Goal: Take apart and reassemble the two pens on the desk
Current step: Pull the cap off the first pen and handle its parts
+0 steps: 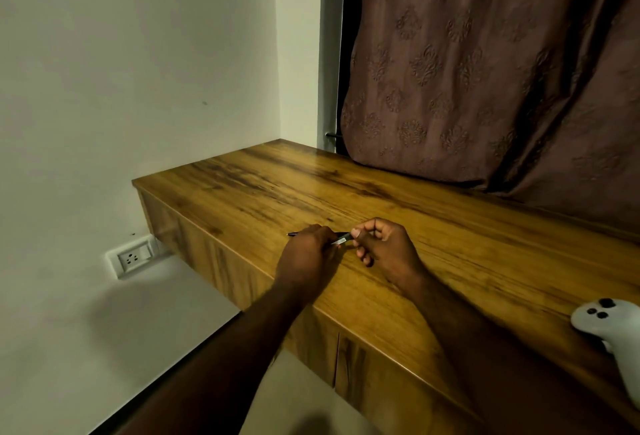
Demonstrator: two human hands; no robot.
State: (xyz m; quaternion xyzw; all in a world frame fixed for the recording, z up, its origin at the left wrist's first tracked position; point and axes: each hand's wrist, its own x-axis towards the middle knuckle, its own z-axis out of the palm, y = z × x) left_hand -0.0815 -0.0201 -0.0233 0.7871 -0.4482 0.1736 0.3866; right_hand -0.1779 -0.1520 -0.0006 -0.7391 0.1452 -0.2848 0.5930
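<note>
Over the wooden desk (263,185) I hold a thin dark pen (341,236) level between both hands. My left hand (306,254) is closed round its middle, and the tip pokes out to the left of my knuckles. My right hand (384,247) pinches the pen's other end between thumb and fingertips. A small pale piece shows in the gap between the hands. My hands cover most of the pen. A second pen is not visible.
A white handheld controller (609,334) lies on the desk near the right edge. A brown patterned curtain (485,71) hangs down onto the desk's back. A wall socket (133,258) sits low on the left wall, below the desk's end.
</note>
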